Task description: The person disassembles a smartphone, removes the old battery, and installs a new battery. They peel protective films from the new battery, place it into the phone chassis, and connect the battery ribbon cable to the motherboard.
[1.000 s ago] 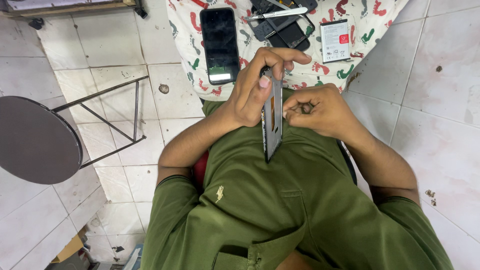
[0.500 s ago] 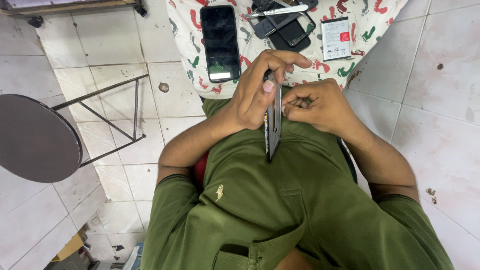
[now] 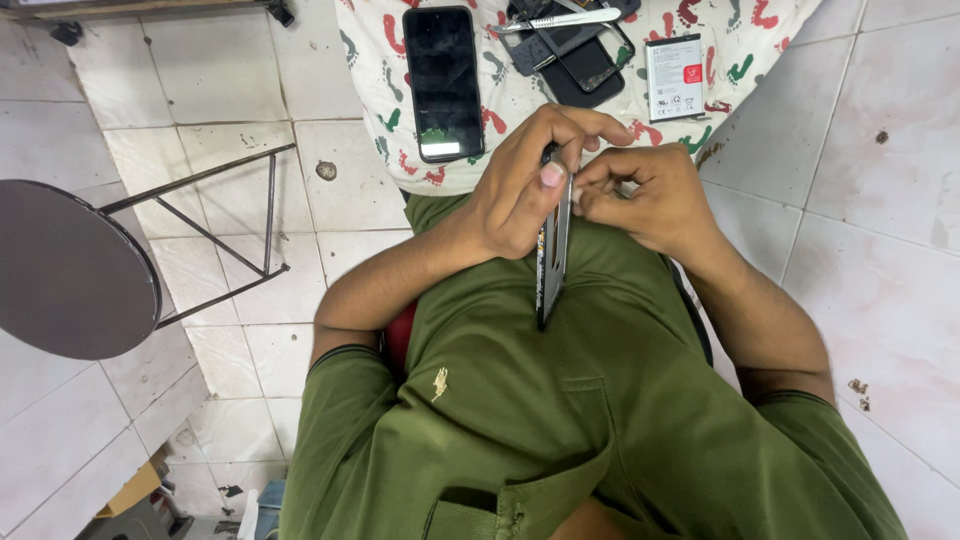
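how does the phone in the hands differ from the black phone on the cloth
The held phone stands on edge against the green shirt, showing only its thin side; the black phone lies flat, screen up, on the patterned cloth. Left hand and right hand pinch one; the other lies untouched.

A black phone [image 3: 443,82] lies face up on the patterned cloth [image 3: 730,30], its dark rectangular screen showing only a pale reflection near the lower end. To the right of the phone, past a heap of dark phone parts [image 3: 570,55], lies 1 flat white rectangular battery [image 3: 674,77] with a printed label: small black print and 1 red patch at its upper right corner.
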